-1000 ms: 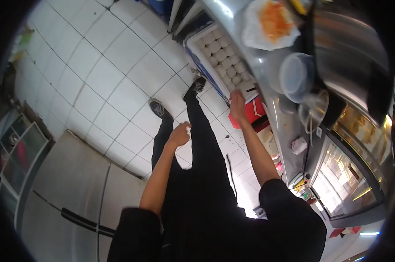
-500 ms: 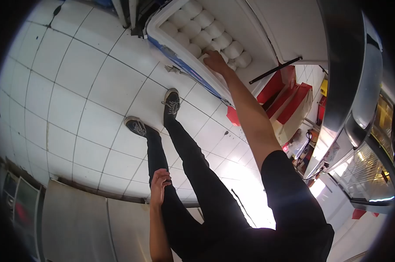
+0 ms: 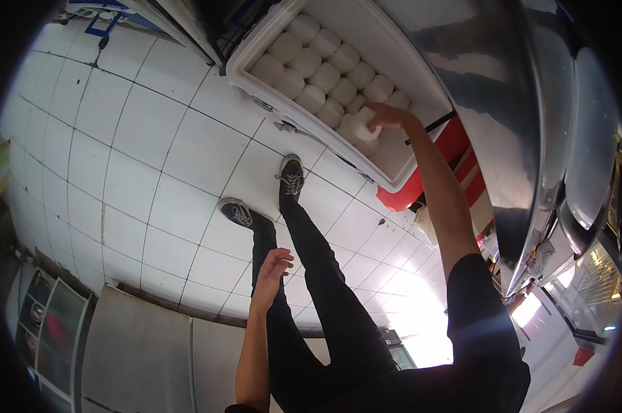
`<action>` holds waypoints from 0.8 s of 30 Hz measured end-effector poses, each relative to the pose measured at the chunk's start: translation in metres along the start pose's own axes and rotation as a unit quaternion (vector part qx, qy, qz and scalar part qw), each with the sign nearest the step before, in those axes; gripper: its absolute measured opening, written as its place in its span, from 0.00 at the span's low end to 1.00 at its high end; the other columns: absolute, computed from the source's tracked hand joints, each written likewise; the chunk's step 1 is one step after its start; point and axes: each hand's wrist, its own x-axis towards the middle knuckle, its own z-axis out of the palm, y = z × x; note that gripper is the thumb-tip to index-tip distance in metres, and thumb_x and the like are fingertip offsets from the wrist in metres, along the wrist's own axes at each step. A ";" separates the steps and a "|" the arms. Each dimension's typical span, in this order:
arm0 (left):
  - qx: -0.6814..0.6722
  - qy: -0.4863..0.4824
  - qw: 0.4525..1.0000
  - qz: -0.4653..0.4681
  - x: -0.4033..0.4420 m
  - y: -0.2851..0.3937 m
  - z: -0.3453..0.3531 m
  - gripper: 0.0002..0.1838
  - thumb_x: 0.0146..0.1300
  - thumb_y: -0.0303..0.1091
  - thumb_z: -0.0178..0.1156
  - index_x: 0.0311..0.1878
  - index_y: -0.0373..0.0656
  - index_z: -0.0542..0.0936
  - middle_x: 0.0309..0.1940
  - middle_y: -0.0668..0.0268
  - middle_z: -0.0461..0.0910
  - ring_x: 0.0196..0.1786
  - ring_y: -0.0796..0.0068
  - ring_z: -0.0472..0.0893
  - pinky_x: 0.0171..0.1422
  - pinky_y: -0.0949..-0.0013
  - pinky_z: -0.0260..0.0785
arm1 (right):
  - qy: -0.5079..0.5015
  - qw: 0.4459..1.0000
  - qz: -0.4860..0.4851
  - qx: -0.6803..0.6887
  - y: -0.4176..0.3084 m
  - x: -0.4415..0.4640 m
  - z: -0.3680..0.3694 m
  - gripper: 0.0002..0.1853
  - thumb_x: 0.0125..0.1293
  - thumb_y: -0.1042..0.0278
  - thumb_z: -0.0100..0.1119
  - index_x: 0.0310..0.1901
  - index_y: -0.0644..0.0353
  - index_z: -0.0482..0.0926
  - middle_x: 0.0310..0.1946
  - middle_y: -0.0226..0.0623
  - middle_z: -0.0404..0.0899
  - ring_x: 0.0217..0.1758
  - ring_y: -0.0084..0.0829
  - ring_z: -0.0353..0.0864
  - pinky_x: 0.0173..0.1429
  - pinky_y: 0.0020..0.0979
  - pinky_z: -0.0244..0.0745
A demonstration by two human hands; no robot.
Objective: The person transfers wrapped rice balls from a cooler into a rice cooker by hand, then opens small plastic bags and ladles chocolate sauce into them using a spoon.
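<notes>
My right hand (image 3: 388, 118) is inside a white cooler box (image 3: 392, 180), its fingers and thumb closed on a white rounded ball (image 3: 361, 124). This ball sits tilted at the near end of several similar white balls (image 3: 324, 77) packed in rows. Whether they are dough or something else, I cannot tell. My left hand (image 3: 275, 267) hangs in the air over my left leg, fingers loosely bent and apart, with nothing in it.
The cooler's bare inner wall (image 3: 421, 89) is on its right side. Red objects (image 3: 400, 199) stand beside it. A shiny metal counter (image 3: 490, 103) rises at right. White floor tiles (image 3: 139, 158) spread at left, with metal cabinets (image 3: 135, 344) behind.
My right hand has shifted toward the cooler's near end and now has a white ball in its grasp. My left hand has lifted slightly off my leg. The view has tilted.
</notes>
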 end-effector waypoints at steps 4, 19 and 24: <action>0.007 -0.006 1.000 -0.018 0.003 -0.027 0.007 0.12 0.72 0.31 0.52 0.57 0.48 0.76 0.50 0.71 0.80 0.51 0.77 0.78 0.56 0.70 0.67 | 0.023 1.000 -0.001 -0.015 0.029 0.023 0.038 0.46 0.50 0.68 0.64 0.75 0.60 0.63 0.69 0.48 0.70 0.68 0.40 0.71 0.69 0.36 0.67; 0.045 -0.027 0.997 0.052 0.007 0.007 0.011 0.15 0.71 0.26 0.53 0.60 0.44 0.75 0.49 0.70 0.78 0.49 0.79 0.75 0.57 0.72 0.66 | 0.011 0.998 -0.058 0.003 0.025 0.020 0.035 0.48 0.48 0.61 0.69 0.74 0.63 0.64 0.71 0.49 0.69 0.76 0.44 0.65 0.78 0.36 0.59; 0.101 -0.050 0.990 0.086 0.020 0.046 0.019 0.16 0.71 0.25 0.53 0.60 0.43 0.75 0.49 0.70 0.78 0.49 0.79 0.75 0.57 0.71 0.66 | 0.076 0.981 -0.117 0.138 0.046 0.001 0.036 0.46 0.50 0.57 0.70 0.72 0.64 0.67 0.67 0.47 0.72 0.72 0.42 0.70 0.75 0.36 0.64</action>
